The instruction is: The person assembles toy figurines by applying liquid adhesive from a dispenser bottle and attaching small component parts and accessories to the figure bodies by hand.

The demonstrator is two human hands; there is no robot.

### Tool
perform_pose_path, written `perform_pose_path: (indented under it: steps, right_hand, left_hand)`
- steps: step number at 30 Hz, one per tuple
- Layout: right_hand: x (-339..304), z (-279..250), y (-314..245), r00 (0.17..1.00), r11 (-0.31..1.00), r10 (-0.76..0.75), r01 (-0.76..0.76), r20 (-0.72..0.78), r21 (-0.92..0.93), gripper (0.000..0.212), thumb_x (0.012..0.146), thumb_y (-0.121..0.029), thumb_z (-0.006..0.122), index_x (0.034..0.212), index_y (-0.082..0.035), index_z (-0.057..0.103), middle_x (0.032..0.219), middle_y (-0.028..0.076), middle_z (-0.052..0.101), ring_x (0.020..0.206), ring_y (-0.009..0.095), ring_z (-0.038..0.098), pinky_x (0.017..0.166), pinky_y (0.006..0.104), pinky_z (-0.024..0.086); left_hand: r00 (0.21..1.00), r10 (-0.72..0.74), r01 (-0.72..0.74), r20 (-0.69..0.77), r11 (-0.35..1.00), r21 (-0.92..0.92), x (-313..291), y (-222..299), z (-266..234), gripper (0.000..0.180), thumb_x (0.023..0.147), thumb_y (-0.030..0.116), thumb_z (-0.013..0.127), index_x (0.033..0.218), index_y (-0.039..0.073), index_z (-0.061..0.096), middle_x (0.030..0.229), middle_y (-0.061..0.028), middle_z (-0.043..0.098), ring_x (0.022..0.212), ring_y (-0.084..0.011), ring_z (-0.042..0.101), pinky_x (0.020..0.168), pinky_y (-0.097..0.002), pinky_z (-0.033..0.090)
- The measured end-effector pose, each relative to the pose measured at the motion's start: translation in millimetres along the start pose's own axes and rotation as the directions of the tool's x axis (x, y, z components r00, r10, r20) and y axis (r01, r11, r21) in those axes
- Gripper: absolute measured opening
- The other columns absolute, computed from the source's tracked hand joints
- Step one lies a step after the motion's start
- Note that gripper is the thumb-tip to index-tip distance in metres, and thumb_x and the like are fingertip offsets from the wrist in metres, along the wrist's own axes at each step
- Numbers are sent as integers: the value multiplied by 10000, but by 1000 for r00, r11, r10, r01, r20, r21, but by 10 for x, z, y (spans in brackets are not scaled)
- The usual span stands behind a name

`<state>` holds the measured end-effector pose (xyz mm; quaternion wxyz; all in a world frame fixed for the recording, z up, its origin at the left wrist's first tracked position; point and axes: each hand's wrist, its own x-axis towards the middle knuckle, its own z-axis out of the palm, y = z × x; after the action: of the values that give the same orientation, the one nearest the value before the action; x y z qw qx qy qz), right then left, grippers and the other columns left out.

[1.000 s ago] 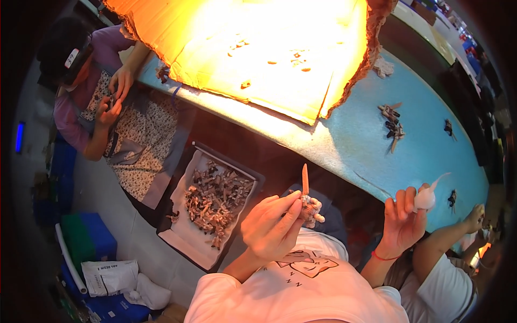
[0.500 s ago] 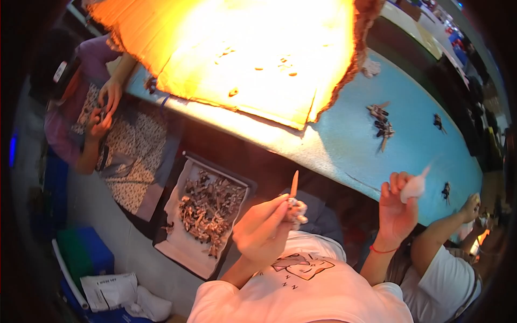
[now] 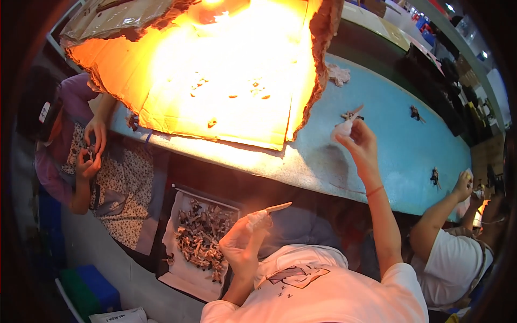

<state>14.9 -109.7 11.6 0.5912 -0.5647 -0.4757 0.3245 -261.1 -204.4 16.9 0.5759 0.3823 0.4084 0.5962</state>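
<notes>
Raised in front of my shirt, my left hand [image 3: 242, 247] is closed round a small figure-like piece [image 3: 259, 220], pale and knobbly, whose long tan blade-shaped part points right. My right hand [image 3: 362, 144] reaches out over the blue table [image 3: 398, 177]. It pinches a small white squeeze bottle [image 3: 341, 130], partly covered by my fingers. Just beyond that bottle lie small brown-and-tan pieces [image 3: 353, 114]; the bottle overlaps them in view, and whether it touches them I cannot tell.
A brightly lit cardboard hood [image 3: 134, 102] with ragged edges covers small pieces. A white-lined tray [image 3: 183, 274] left of me holds many dark pieces. Single pieces [image 3: 435, 177] lie right. Co-workers sit left [image 3: 81, 156] and right [image 3: 452, 264]. A crumpled white cloth [image 3: 338, 75] lies behind.
My right hand has moved forward and left with the bottle, from near my body to over the table pieces. My left hand has lowered slightly, and the blade has swung from upright to nearly level.
</notes>
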Motion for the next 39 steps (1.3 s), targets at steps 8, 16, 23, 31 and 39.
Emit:
perform_pose_path:
  steps: [8, 16, 23, 31, 39]
  right_hand:
    - [132, 33, 197, 972, 831, -230, 170, -48, -530, 315, 667, 12, 655, 963, -15, 552, 849, 80, 590, 772, 194, 581, 680, 287, 452]
    - [-414, 635, -654, 882, 699, -354, 470, 310, -539, 224, 716, 51, 587, 933, -6, 582, 900, 125, 593, 776, 283, 582, 666, 313, 472]
    - [457, 1631, -328, 724, 517, -371, 681, 582, -518, 182, 715, 22, 493, 888, 14, 550, 805, 174, 551, 783, 309, 556, 657, 391, 463]
    - [1138, 2196, 236, 845, 390, -151, 528, 514, -754, 246, 861, -223, 395, 873, -77, 593, 739, 159, 618, 708, 327, 587, 671, 448, 433]
    - [388, 1833, -370, 867, 918, -313, 381, 387, -112, 139, 816, -76, 562, 914, 6, 618, 719, 105, 640, 600, 162, 606, 528, 259, 469]
  left_hand:
    - [998, -63, 64, 8, 994, -84, 37, -58, -156, 203, 761, -25, 598, 946, -7, 516, 976, -178, 591, 799, -217, 597, 577, -264, 513]
    - [995, -86, 92, 47, 982, -165, 154, -51, -256, 239, 757, -49, 586, 982, 2, 523, 990, -153, 587, 830, -198, 589, 601, -268, 522]
    - [998, -60, 57, -9, 975, -217, 68, -17, -458, 259, 751, -40, 609, 998, 0, 542, 970, -143, 599, 816, -181, 594, 607, -259, 517]
    - [998, -52, 42, -27, 954, -296, 45, -34, -628, 293, 737, -39, 630, 1006, 21, 529, 954, -142, 598, 794, -189, 595, 587, -265, 525]
    - [994, -51, 10, -100, 926, -378, 126, 40, -523, 342, 751, -22, 624, 1068, 6, 501, 971, -126, 566, 742, -172, 591, 545, -244, 522]
